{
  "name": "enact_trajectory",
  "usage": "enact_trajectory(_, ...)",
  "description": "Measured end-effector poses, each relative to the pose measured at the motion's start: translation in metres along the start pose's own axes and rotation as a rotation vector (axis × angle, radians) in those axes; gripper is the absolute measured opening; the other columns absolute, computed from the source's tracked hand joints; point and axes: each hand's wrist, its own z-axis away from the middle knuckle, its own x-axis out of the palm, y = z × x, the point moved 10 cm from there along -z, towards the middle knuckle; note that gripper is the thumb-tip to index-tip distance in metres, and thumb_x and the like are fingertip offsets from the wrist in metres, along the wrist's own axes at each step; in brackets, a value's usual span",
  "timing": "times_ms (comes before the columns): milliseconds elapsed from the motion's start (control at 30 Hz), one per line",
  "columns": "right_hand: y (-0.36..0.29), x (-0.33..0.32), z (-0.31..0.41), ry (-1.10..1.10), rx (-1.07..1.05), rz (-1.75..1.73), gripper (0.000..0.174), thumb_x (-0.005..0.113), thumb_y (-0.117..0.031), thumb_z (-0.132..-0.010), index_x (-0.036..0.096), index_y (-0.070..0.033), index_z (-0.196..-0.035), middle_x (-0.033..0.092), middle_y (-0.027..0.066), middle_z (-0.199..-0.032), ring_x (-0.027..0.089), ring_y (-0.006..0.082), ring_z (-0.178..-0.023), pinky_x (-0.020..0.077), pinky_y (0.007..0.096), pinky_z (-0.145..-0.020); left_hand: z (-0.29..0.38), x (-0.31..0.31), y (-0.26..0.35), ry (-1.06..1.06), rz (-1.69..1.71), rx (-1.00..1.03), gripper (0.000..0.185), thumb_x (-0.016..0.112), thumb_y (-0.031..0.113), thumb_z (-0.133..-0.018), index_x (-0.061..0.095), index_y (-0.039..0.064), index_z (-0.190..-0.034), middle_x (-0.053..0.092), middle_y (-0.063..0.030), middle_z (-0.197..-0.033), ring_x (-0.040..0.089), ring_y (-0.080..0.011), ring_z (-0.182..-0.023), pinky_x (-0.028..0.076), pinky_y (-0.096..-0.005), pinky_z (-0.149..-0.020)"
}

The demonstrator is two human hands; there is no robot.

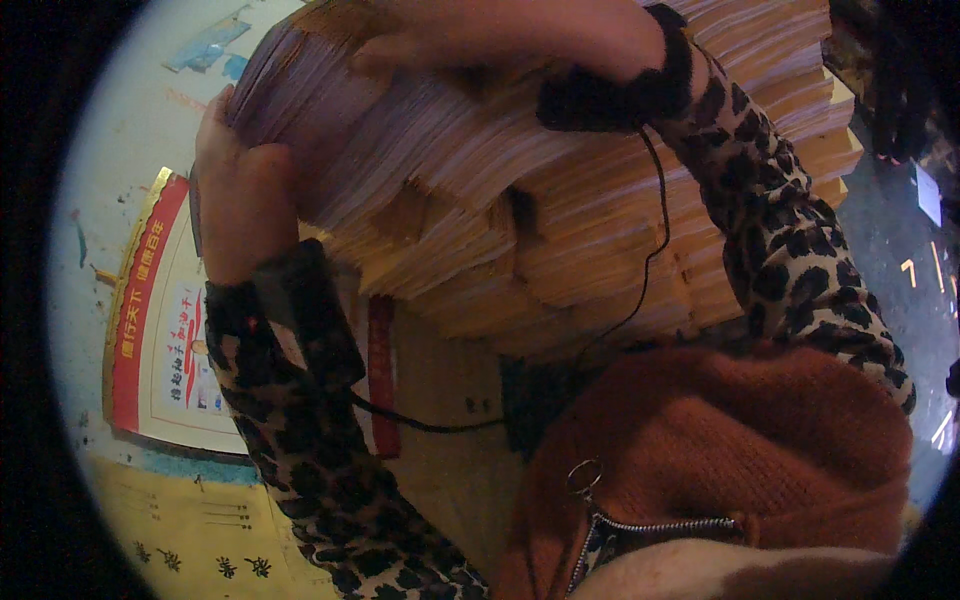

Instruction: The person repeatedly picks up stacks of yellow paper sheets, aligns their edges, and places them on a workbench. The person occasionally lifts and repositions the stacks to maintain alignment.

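Note:
A thick bundle of paper sheets [420,142] lies on top of a tall pile of paper [615,255], its layered edges towards me. My left hand [244,202] grips the left end of the bundle, thumb on the near side and fingers around the far edge. Across the upper side lies my right hand [450,41], touching the paper; the frame's top cuts it off, so its hold is unclear. Each wrist wears a dark strapped device, the left device [322,315] and the right device [600,97], with a thin black cable.
The paper pile extends right, with uneven layers jutting out. At left, a pale wall [90,315] carries a red-and-yellow poster [180,337] with writing. Below it is a yellow sheet [180,517] bearing characters. The dark floor [892,225] shows at right. The right cable [656,225] hangs before the pile.

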Motion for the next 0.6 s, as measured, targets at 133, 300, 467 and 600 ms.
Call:
enact_trajectory(133, -0.024, -0.052, 0.021, 0.265, -0.071, 0.309, 0.031, 0.067, -0.022, -0.076, 0.059, 0.007, -0.086, 0.06, 0.0266, -0.081, 0.06, 0.0398, -0.076, 0.0472, 0.0456, -0.067, 0.003, 0.003, 0.009, 0.061, 0.084, -0.04, 0.047, 0.066, 0.008, -0.074, 0.05, -0.007, -0.114, 0.061, -0.0183, -0.11, 0.06, -0.0307, -0.098, 0.046, -0.0345, -0.087)
enact_trajectory(300, -0.016, -0.078, 0.058, -0.017, 0.163, 0.274, 0.035, 0.067, -0.025, -0.078, 0.059, 0.004, -0.096, 0.061, 0.0229, -0.086, 0.06, 0.0393, -0.081, 0.0491, 0.0441, -0.072, 0.027, 0.018, -0.013, 0.116, 0.601, -0.144, 0.049, 0.061, 0.019, -0.087, 0.044, -0.004, -0.126, 0.054, -0.021, -0.12, 0.055, -0.034, -0.108, 0.042, -0.0424, -0.097)
enact_trajectory(467, -0.003, -0.13, 0.125, 0.213, 0.335, 0.136, 0.042, 0.068, -0.029, -0.077, 0.061, 0.0, -0.106, 0.065, 0.0191, -0.095, 0.063, 0.0351, -0.089, 0.0509, 0.0429, -0.079, 0.046, 0.07, -0.05, 0.292, 1.836, -0.634, 0.049, 0.053, 0.025, -0.094, 0.039, 0.0, -0.134, 0.042, -0.0217, -0.135, 0.046, -0.0393, -0.12, 0.036, -0.0537, -0.104)
enact_trajectory(600, 0.007, -0.164, 0.192, 0.254, 0.527, 0.187, 0.041, 0.068, -0.029, -0.077, 0.061, 0.0, -0.106, 0.065, 0.019, -0.094, 0.063, 0.0348, -0.089, 0.0509, 0.0425, -0.079, 0.059, 0.076, -0.05, 0.303, 1.865, -0.537, 0.046, 0.048, 0.027, -0.096, 0.04, 0.0, -0.132, 0.047, -0.0215, -0.129, 0.047, -0.039, -0.119, 0.036, -0.0521, -0.104)
